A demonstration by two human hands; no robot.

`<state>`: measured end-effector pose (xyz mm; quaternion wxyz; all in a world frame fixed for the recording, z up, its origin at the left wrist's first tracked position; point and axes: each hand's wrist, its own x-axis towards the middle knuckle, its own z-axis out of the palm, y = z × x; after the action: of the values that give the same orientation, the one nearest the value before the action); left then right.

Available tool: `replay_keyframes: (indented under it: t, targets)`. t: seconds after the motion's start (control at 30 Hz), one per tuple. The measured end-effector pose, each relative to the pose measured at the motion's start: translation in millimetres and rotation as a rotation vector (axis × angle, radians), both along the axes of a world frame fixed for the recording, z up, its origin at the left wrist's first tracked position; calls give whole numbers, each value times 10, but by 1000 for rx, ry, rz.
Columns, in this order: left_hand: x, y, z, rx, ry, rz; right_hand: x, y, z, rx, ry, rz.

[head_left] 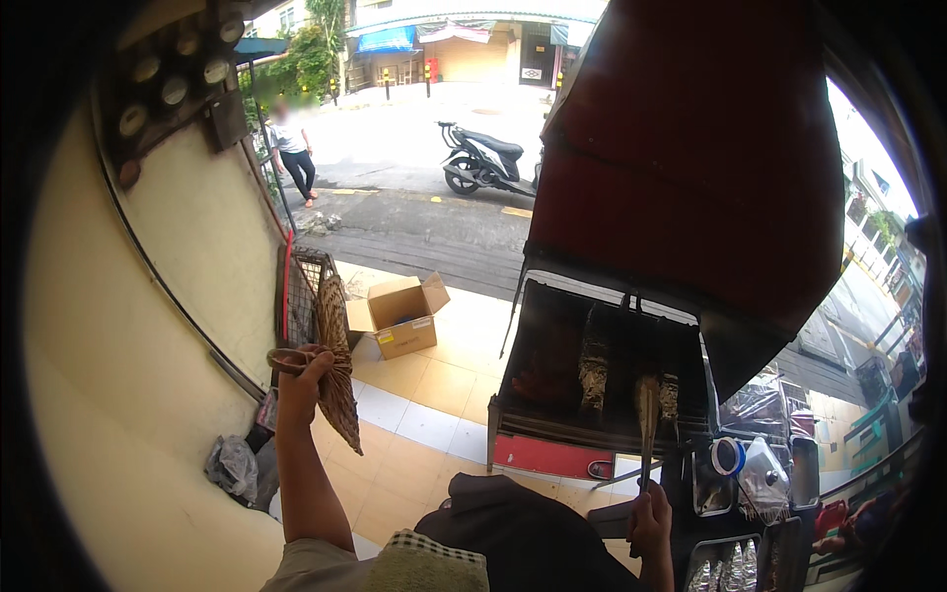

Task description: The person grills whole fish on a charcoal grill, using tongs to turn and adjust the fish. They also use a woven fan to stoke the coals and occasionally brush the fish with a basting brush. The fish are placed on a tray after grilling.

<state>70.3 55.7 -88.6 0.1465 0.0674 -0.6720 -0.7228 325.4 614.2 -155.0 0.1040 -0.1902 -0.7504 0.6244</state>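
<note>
My left hand (314,363) grips the handle of a woven fan (338,370), raised at the left with its flat blade on edge. At the lower right my right hand (649,518) is closed round a pair of long tongs (647,424), which reach up over the grill (552,419). Inside the dark, hooded grill lie long foil-wrapped pieces, one left of the tongs (593,375) and another just right of their tip (670,397). Reddish-brown shapes sit in shadow on the grill's left side; I cannot make out what they are.
A dark red hood (700,168) rises over the grill. Right of it stand metal trays (725,551), one with foil-wrapped pieces, and a blue-rimmed round container (728,456). An open cardboard box (400,321) rests on the tiles. Beyond are a parked scooter (483,158) and a person (294,148).
</note>
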Motion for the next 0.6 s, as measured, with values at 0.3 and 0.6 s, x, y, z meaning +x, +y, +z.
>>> replay_keyframes:
  t: [0.3, 0.6]
  targets:
    - [754, 350, 303, 374, 300, -144, 428, 492, -105, -94, -13, 45]
    - [1945, 656, 945, 531, 612, 184, 646, 871, -199, -98, -117, 180]
